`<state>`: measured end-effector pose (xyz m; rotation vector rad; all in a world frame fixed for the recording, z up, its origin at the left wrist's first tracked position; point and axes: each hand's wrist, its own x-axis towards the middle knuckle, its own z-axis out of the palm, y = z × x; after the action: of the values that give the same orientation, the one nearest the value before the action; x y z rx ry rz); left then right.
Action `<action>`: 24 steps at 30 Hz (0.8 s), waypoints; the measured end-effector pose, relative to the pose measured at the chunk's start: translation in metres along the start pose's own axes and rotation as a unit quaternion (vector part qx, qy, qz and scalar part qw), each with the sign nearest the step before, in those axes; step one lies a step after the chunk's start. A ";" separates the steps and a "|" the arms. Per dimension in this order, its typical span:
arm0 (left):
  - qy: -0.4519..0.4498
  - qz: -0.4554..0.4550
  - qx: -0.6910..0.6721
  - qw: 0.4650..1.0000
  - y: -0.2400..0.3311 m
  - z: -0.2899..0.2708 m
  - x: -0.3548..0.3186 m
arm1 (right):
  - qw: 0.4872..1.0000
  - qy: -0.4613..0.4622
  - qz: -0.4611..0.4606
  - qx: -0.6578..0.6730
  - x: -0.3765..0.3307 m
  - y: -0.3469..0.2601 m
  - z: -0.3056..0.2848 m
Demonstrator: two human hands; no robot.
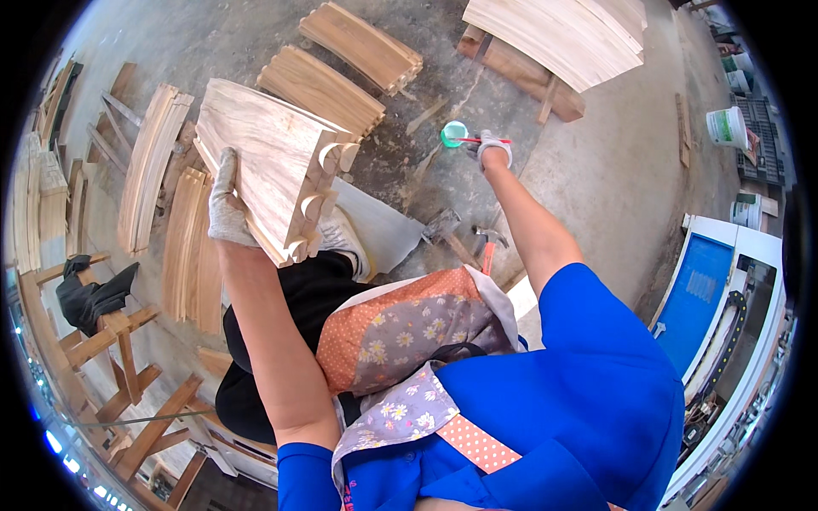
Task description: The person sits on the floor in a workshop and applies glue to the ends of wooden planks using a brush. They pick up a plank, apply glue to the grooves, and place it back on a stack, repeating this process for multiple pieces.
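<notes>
My left hand, in a pale work glove, grips the near left edge of a light wooden panel. The panel is tilted up, and its right end has rounded, notched joints. Several layers seem to lie together there; I cannot tell whether they are joined. Out to the right, my gloved right hand is closed on a thin red-handled brush. The brush's far end reaches into a small green cup with whitish stuff inside. What the brush tip touches in the cup is too small to make out.
Stacks of boards lie on the concrete floor ahead and to the left. Pale panels rest on wooden beams at the far right. A hammer is near my knee. A white-and-blue machine and a white bucket stand right.
</notes>
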<state>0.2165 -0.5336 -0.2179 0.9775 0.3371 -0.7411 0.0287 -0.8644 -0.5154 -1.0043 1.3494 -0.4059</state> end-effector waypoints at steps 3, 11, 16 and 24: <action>-0.004 -0.004 -0.015 1.000 -0.003 0.001 0.003 | 0.968 0.002 0.099 0.232 0.007 -0.004 -0.018; -0.017 0.015 -0.015 1.000 -0.006 0.004 0.007 | 0.973 -0.006 0.089 0.212 0.014 0.014 -0.032; -0.012 0.021 -0.014 1.000 -0.009 -0.005 0.015 | 0.971 -0.020 0.112 0.211 0.003 0.006 -0.017; -0.085 -0.027 -0.101 0.991 -0.012 -0.023 0.028 | 0.901 -0.089 0.102 0.411 -0.086 -0.062 -0.047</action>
<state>0.2296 -0.5301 -0.2539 0.7107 0.2840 -0.8167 -0.0164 -0.8500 -0.4092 -0.1836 0.9498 -0.6338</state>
